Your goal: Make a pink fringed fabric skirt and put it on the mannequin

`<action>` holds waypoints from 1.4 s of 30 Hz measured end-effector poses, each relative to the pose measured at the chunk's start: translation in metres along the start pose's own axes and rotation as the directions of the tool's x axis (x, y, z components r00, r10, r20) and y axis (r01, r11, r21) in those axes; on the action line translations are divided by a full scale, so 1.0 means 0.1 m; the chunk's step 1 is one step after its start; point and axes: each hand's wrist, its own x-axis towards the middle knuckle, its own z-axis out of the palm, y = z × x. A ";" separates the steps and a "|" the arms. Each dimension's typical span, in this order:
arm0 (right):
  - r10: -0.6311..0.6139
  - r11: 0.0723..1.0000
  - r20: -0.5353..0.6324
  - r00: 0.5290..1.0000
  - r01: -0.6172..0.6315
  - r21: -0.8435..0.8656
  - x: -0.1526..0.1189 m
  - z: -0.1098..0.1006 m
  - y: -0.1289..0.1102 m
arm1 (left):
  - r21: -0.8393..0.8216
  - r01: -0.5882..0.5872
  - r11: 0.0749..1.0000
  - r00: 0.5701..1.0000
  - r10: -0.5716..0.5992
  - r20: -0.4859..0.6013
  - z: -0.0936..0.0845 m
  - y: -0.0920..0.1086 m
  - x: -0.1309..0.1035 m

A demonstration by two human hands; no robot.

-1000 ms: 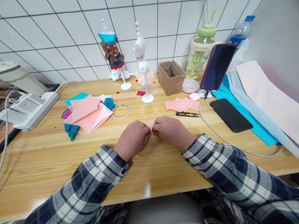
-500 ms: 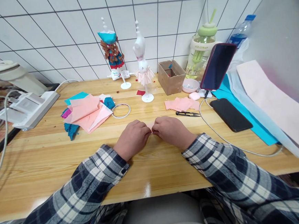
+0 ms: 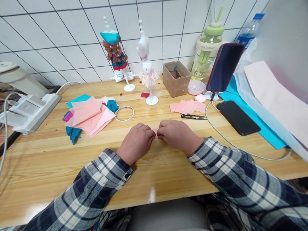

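Note:
My left hand (image 3: pixel 138 142) and my right hand (image 3: pixel 178 135) meet low over the middle of the wooden table, fingertips close together. Both are closed in a pinch on a small piece of pink paper (image 3: pixel 156 131), most of it hidden by the fingers. Beyond them stands a small white mannequin (image 3: pixel 144 55) wearing a pleated pale pink skirt (image 3: pixel 149 77). Thread snips (image 3: pixel 193 117) lie to the right of my right hand, beside cut pink pieces with fringed edges (image 3: pixel 187 106). Toward the left is a pile of pink and blue sheets (image 3: pixel 88 115).
A dressed mannequin (image 3: pixel 116 56), a cardboard box (image 3: pixel 177 78) and a green-lidded bottle (image 3: pixel 208 50) stand along the tiled wall. A phone on a stand (image 3: pixel 225 68), a flat phone (image 3: pixel 239 118), a cable and large sheets (image 3: pixel 283 98) occupy the right. A silver ring (image 3: pixel 125 120) lies left of centre.
Both hands keep their pinch on the pink paper in nearly the same place. The view has shifted very slightly; nothing else has visibly moved.

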 end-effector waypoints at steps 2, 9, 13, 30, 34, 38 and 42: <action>-0.001 1.000 0.005 1.000 0.001 0.000 0.00 0.00 0.00 | -0.003 -0.004 1.000 1.000 0.004 -0.005 -0.01 0.00 0.00; 0.041 0.999 0.024 0.999 -0.041 0.007 0.02 0.02 0.00 | -0.028 0.040 0.999 0.999 -0.040 -0.012 0.02 -0.01 -0.01; 0.018 1.000 0.024 1.000 -0.018 0.009 0.02 0.01 0.00 | -0.025 0.022 0.999 1.000 -0.022 0.003 0.01 -0.01 -0.01; 0.048 0.998 0.024 0.999 -0.049 0.047 0.02 0.03 0.02 | -0.038 0.032 0.999 0.999 -0.032 0.009 -0.01 0.00 0.00; 0.050 0.998 0.020 0.999 -0.051 0.046 0.01 0.02 0.02 | -0.024 0.021 0.999 1.000 -0.021 0.001 0.00 0.00 0.00; 0.067 0.996 0.008 0.998 -0.067 0.061 0.02 0.03 0.01 | -0.012 0.021 1.000 1.000 -0.021 -0.009 -0.01 -0.01 -0.01; 0.075 0.995 0.042 0.996 -0.078 0.061 0.02 0.02 0.02 | 0.011 -0.001 1.000 1.000 0.001 -0.011 -0.01 -0.01 0.00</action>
